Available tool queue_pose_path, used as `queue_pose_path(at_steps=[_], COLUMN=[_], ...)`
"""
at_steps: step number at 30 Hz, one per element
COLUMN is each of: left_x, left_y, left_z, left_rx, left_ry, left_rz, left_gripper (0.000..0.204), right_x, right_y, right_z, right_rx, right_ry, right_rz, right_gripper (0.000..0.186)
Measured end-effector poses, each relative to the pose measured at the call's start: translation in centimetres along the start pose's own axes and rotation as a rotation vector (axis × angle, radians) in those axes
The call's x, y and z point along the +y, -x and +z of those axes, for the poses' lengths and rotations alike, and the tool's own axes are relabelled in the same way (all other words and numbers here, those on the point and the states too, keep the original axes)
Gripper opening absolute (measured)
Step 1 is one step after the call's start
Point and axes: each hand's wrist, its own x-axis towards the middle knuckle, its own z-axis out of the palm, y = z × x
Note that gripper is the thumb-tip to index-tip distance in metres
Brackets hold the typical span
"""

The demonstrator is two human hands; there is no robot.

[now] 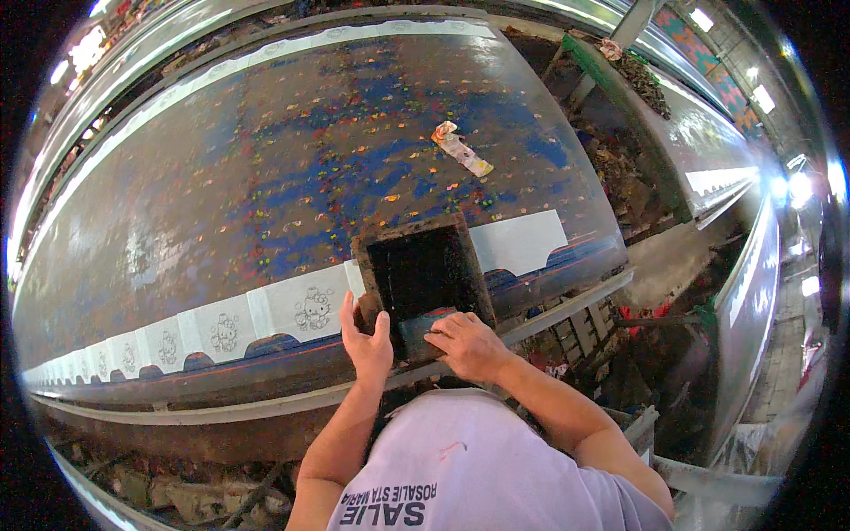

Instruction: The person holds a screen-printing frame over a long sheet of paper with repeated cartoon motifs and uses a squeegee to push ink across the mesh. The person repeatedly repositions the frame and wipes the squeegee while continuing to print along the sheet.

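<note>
A printing screen [475, 274] with a worn wooden frame and dark mesh lies on the near edge of a long table, over the row of white cut pieces. My right hand [469, 347] is closed on a flat grey-blue squeegee [413, 340] at the frame's near end; its fingers hide part of it. My left hand [367, 343] is by the frame's near left corner, thumb and fingers apart. Whether it touches the frame, I cannot tell. White pieces [312, 305] to the left bear line-drawn cartoon figures, while the white piece [522, 243] just right of the screen looks unprinted.
The paint-spotted table [177, 221] stretches away left, with another white row [354, 34] along its far edge. A crumpled, stained cloth strip [461, 150] lies on it. A metal rail [266, 409] runs along the near side. Another table [691, 133] stands at right, beyond a littered gap.
</note>
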Motion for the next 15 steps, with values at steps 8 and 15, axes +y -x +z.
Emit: queue_pose_path(at_steps=[8,15], left_x=[1.0,4.4], left_y=[0.5,1.7], left_z=[0.8,4.3], left_rx=[0.055,0.102], left_ry=[-0.262,-0.132], left_rz=[0.106,0.136], left_gripper=[0.092,0.091], right_x=[3.0,7.2], right_y=[3.1,6.4], right_z=[0.6,-0.5], right_rx=[0.502,0.503], right_ry=[-0.315,-0.607], right_rz=[0.444,0.452], right_gripper=[0.040,0.035])
